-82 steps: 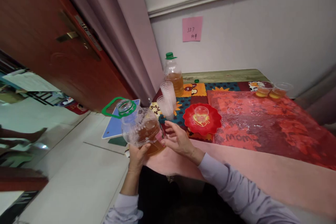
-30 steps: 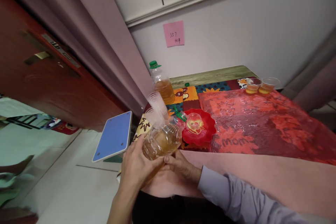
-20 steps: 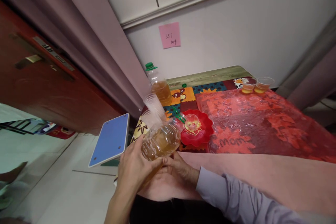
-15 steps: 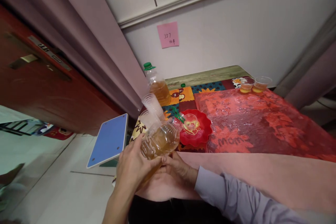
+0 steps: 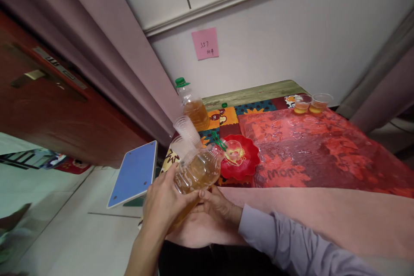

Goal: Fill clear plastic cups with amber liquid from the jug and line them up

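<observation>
Left hand [image 5: 164, 198], right hand [image 5: 217, 202] gripping jug [image 5: 205, 164], amber liquid [image 5: 190, 177] inside, tipped toward cup [image 5: 234, 151] in red dish [image 5: 251, 164]; jug clear, shoulder ribbed.

Indoor room of homely character, as I face it: a red-brown wooden door [image 5: 61, 108] with a lever handle [image 5: 34, 75], a mauve curtain [image 5: 106, 47], a pale tiled floor [image 5: 106, 241] and, before me, a table [image 5: 255, 94] spread with a patterned cloth [image 5: 291, 151] lettered "mom". Whether dwelling or classroom, I cannot tell.

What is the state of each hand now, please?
Left hand: closed on the tilted bottle, holding it.
Right hand: holding the same bottle, lower side.
</observation>
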